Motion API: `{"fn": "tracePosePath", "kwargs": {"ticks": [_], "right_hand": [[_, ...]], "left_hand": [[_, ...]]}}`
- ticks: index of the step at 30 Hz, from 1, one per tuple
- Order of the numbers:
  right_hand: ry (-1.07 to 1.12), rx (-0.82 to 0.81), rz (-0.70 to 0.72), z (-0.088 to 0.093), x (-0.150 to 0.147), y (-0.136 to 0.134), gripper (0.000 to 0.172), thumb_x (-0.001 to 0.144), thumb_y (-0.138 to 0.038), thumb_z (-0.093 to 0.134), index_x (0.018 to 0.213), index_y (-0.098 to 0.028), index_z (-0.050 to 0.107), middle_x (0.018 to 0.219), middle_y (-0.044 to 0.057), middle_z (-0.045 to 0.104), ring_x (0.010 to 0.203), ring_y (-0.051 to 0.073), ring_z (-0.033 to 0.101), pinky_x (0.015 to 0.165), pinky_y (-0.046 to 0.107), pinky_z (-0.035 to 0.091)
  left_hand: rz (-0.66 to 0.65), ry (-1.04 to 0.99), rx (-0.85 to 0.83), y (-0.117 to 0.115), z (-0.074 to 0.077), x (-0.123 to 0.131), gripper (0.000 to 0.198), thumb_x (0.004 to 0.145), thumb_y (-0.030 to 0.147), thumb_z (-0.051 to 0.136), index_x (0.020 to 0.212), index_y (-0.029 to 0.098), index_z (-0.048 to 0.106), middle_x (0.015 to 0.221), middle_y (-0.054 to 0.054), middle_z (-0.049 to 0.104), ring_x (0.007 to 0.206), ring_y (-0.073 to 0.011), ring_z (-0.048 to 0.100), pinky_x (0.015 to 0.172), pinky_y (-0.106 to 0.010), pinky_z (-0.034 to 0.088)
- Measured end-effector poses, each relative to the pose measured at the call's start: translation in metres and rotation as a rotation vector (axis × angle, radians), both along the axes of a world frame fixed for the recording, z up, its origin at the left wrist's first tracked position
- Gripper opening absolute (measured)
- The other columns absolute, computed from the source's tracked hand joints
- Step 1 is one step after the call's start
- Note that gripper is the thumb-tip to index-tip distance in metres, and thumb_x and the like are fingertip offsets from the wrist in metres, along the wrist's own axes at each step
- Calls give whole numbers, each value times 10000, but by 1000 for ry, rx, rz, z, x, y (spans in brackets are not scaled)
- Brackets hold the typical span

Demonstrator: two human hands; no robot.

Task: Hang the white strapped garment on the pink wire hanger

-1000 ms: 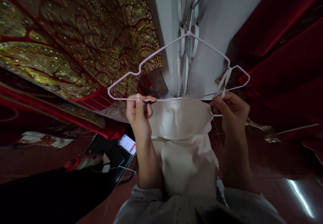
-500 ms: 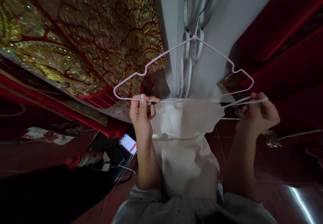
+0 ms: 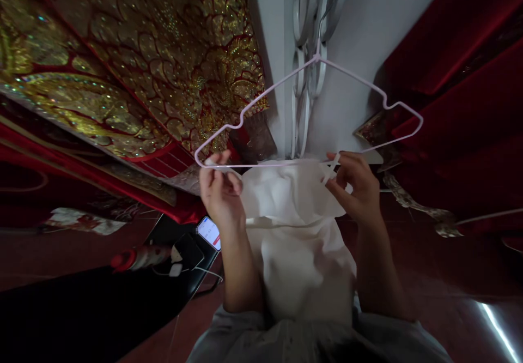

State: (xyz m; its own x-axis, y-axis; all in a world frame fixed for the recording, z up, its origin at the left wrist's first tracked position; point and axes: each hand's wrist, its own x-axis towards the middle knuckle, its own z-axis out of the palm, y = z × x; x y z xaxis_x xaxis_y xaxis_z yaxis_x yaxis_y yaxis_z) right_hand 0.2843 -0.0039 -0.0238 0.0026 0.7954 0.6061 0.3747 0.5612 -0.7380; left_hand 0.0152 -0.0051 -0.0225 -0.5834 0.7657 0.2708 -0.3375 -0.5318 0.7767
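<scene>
In the head view, your right hand (image 3: 357, 186) holds a white strap (image 3: 332, 168) across thumb and forefinger. Your left hand (image 3: 223, 197) curls at the pink hanger (image 3: 261, 165), grip unclear. The white garment (image 3: 292, 194) lies just below; a red-capped bottle (image 3: 149, 256), contents hidden, is on the table (image 3: 192, 281).

Our left hand (image 3: 220, 194) is at the lower left corner of the hanger (image 3: 261, 165), its fingers loosely curled; our right hand (image 3: 359, 188) is by the right half of its lower bar, thumb and bent fingers turned inward. Both bare forearms rise from below the hanger, well apart.
</scene>
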Motion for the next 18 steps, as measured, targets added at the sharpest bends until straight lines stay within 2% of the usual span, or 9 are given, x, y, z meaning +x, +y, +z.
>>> {"fn": "tracePosePath", "kwargs": {"ticks": [2, 5, 7, 9, 11, 12, 14, 16, 18], "right_hand": [[22, 3, -28, -3, 2, 0, 428, 930, -352, 829, 1354, -318, 783, 1210, 50, 742, 603, 56, 456, 568, 268, 485], [29, -5, -23, -4, 5, 1, 458, 932, -365, 834, 1381, -309, 764, 1210, 55, 727, 599, 55, 432, 554, 268, 450], [25, -14, -8, -4, 6, 2, 475, 932, -368, 846, 1395, -308, 760, 1216, 59, 710, 615, 61, 433, 564, 277, 440], [27, -18, 13, -4, 4, 1, 490, 926, -364, 861, 1402, -316, 756, 1212, 56, 688, 625, 64, 436, 566, 281, 429], [35, -28, 30, -5, 2, 0, 494, 917, -366, 875, 1393, -327, 752, 1192, 44, 668, 632, 67, 440, 563, 280, 425], [39, -41, 34, -5, 2, -1, 495, 913, -374, 880, 1388, -329, 749, 1180, 39, 660, 636, 69, 445, 562, 279, 426], [53, -66, 28, -5, 1, -3, 500, 902, -407, 893, 1372, -327, 744, 1172, 33, 649, 643, 70, 451, 559, 276, 428], [68, -78, 28, -6, 1, -4, 520, 885, -433, 906, 1364, -324, 736, 1192, 32, 642, 637, 61, 450, 558, 275, 430], [71, -78, 38, -6, 3, -5, 544, 869, -439, 918, 1364, -323, 727, 1227, 33, 641, 626, 49, 451, 558, 277, 432]], "left_hand": [[179, 14, 39, 3, -2, -23, 179, 840, 266, 869, 1008, 210, 850, 1063, -66, 857, 543, -63, 484, 477, -202, 336], [323, 161, 73, 7, 3, -51, 105, 795, 225, 933, 888, 233, 886, 964, -37, 855, 780, -141, 706, 637, -233, 521], [264, 363, 93, 10, 15, -59, 262, 786, 334, 1014, 1014, 259, 911, 1099, -55, 874, 1044, -256, 793, 836, -369, 626], [115, 572, 109, 14, 31, -58, 497, 754, 449, 1058, 1185, 264, 893, 1251, -83, 855, 1190, -331, 792, 985, -473, 633], [-18, 731, 96, 17, 49, -53, 576, 751, 469, 1064, 1249, 266, 858, 1242, -80, 836, 1154, -310, 794, 1007, -455, 634], [-53, 793, 82, 18, 58, -50, 528, 763, 454, 1058, 1212, 267, 850, 1156, -60, 830, 1058, -271, 792, 966, -418, 637], [-68, 865, 35, 21, 71, -45, 309, 853, 417, 994, 1055, 253, 827, 939, -18, 772, 834, -198, 716, 814, -343, 605], [-49, 836, 7, 22, 74, -41, 186, 949, 368, 895, 898, 224, 788, 789, -4, 689, 708, -162, 615, 687, -298, 529], [-17, 685, 11, 21, 67, -35, 163, 964, 318, 849, 865, 200, 794, 750, -6, 661, 668, -143, 582, 635, -272, 488]]}}
